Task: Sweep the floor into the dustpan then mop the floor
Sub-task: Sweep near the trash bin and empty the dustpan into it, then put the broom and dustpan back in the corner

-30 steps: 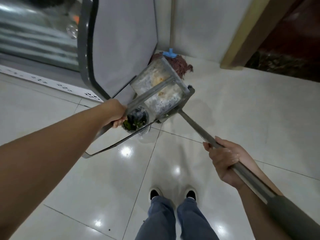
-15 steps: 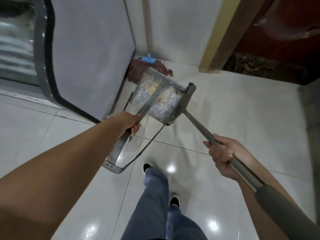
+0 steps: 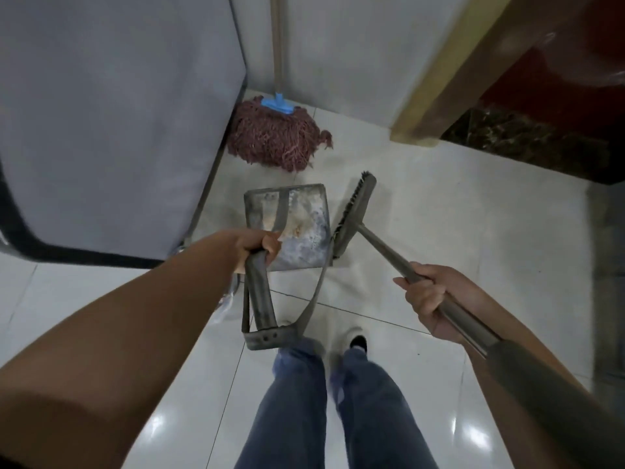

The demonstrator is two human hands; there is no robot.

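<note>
My left hand [image 3: 257, 246] grips the handle of a grey metal dustpan [image 3: 306, 228], whose stained pan hangs low over the white tiled floor [image 3: 439, 231]. My right hand [image 3: 431, 296] grips the metal pole of a broom [image 3: 353, 214]; its dark brush head stands on edge just right of the pan. A reddish string mop [image 3: 275, 137] with a blue clamp leans in the corner ahead, its head on the floor beyond the dustpan.
A large grey appliance [image 3: 118, 113] with a dark edge stands at the left. A white wall is behind the mop. A yellow-brown door frame [image 3: 436, 82] and a dark doorway lie at the upper right. My legs and shoes [image 3: 355, 340] are below.
I have stepped closer to the corner with the mop. The dustpan has swung down from a raised tilt to hang low, and the broom head has dropped beside it.
</note>
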